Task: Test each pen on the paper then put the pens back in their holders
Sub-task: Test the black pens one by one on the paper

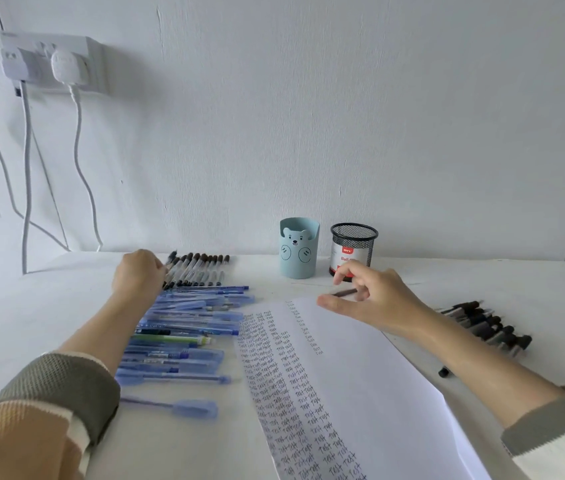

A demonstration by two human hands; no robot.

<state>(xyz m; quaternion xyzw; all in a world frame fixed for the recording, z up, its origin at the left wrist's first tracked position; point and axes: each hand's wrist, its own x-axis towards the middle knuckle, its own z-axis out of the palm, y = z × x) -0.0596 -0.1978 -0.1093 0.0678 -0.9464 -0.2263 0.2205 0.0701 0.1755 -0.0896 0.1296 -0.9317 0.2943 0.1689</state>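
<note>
We count two holders at 12 o'clock on the white surface [66,306]: a pale-blue bear-faced cup [299,249] and a black wire-mesh cup [353,237]. One white paper sheet [360,375] lies at 6 o'clock. At 9 o'clock the blue pens [184,327] overlap beyond counting, with one green pen [170,339] among them. Roughly ten black-capped pens [201,270] line up at 11 o'clock. Our right hand [367,296] pinches a dark pen [345,292]. Our left hand [139,275] curls at the row, and we cannot tell what it grips.

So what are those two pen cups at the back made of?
The black holder looks like wire mesh, probably metal: you see through its weave to a label inside. The blue bear cup looks like matte plastic, perhaps silicone: smooth, opaque, no shine.
</note>
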